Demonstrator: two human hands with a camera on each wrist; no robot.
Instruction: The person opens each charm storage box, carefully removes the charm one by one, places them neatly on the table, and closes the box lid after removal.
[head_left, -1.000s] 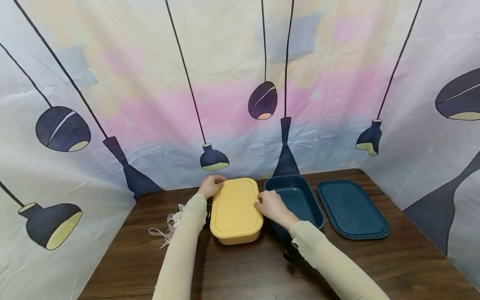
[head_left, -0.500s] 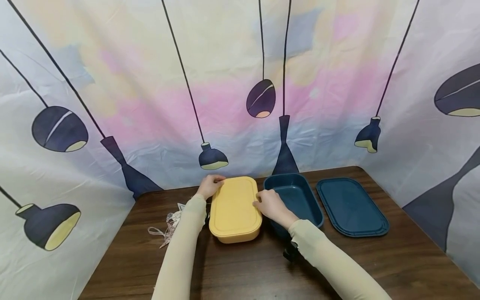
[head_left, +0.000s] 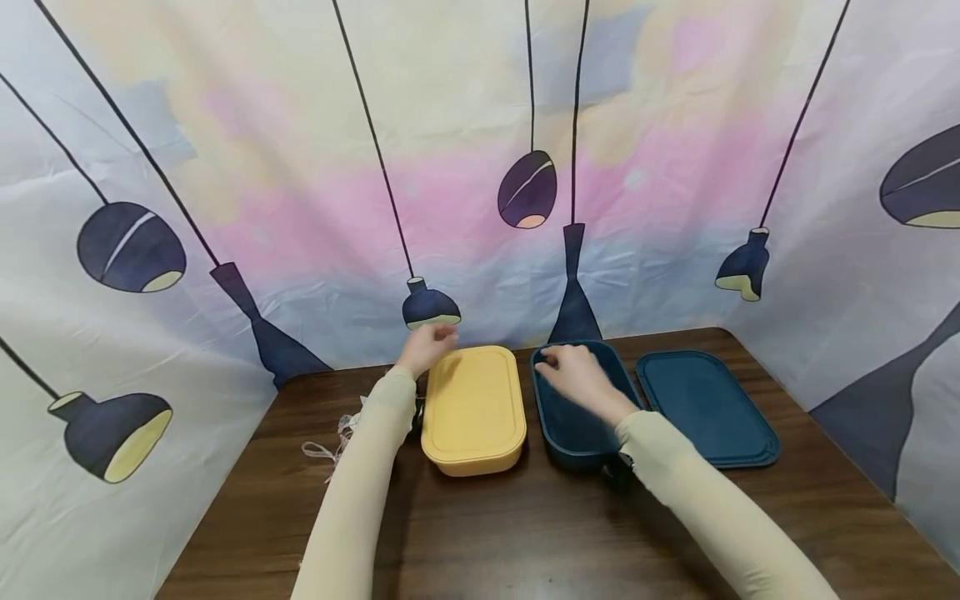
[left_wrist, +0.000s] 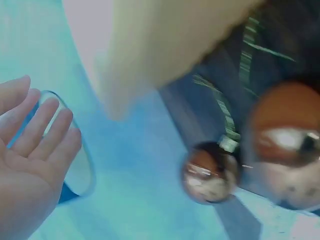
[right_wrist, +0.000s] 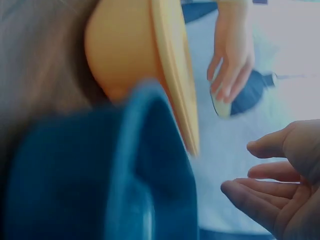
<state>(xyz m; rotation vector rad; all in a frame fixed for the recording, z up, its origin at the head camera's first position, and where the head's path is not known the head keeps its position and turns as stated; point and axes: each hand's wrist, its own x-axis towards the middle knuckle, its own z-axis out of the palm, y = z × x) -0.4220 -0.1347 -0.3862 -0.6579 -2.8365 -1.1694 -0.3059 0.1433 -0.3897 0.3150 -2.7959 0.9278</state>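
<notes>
A yellow lidded box [head_left: 474,410] stands on the table with its lid on. My left hand [head_left: 427,346] hovers over its far left corner, fingers loose and holding nothing. In the left wrist view that hand's fingers [left_wrist: 49,120] are nearly straight. Right of the yellow box is a dark blue box [head_left: 577,433] without its lid, and my right hand [head_left: 577,377] hangs above it. The right wrist view shows the right hand's fingers [right_wrist: 260,197] relaxed and apart, off the blue box's rim [right_wrist: 130,130]. The flat blue lid [head_left: 708,408] lies farther right.
Stringy, lace-like items [head_left: 345,429] lie left of the yellow box, partly behind the left sleeve. Shiny round balls [left_wrist: 207,172] with cords show in the left wrist view. A fabric backdrop with printed lamps [head_left: 431,304] hangs behind the wooden table [head_left: 480,533].
Both hands have let go of the yellow box and risen. The left went slightly up from the far corner; the right moved rightward over the blue box.
</notes>
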